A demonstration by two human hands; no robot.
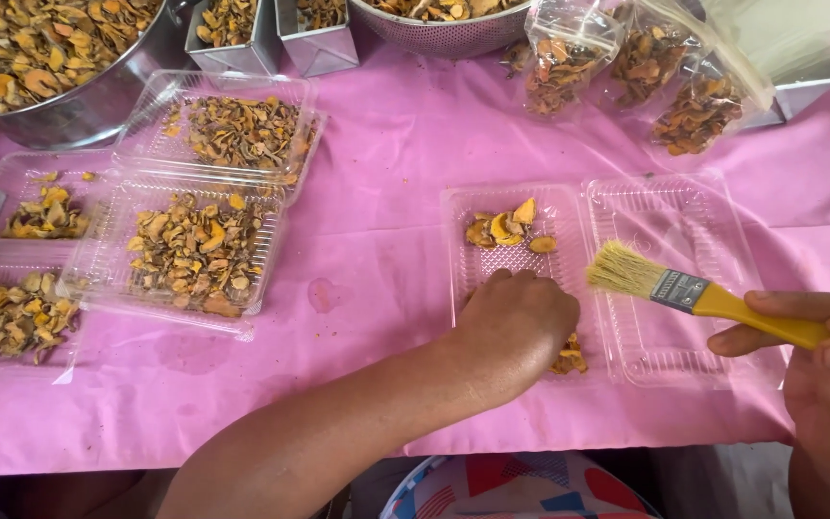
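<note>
Head view. The left hand (516, 322) rests knuckles-up inside the open clear plastic hinged tray (569, 207), fingers curled down onto its ribbed floor; whether they pinch anything cannot be told, since the palm side is hidden. A few dried orange-yellow root slices (509, 229) sit at the tray's far end, straight ahead of the knuckles and apart from them. A second small clump of slices (570, 357) lies just beside the hand at the near right corner.

The right hand (823, 336) is closed around the yellow handle of a flat pale-bristled paintbrush (684, 290). The brush's long axis runs right to left, bristles over the seam between tray and hinged lid (684, 279), pointing toward the far slices. The left hand is nearer both clumps; the bristles are near the far one.

All this sits on a pink tablecloth (386, 173).
</note>
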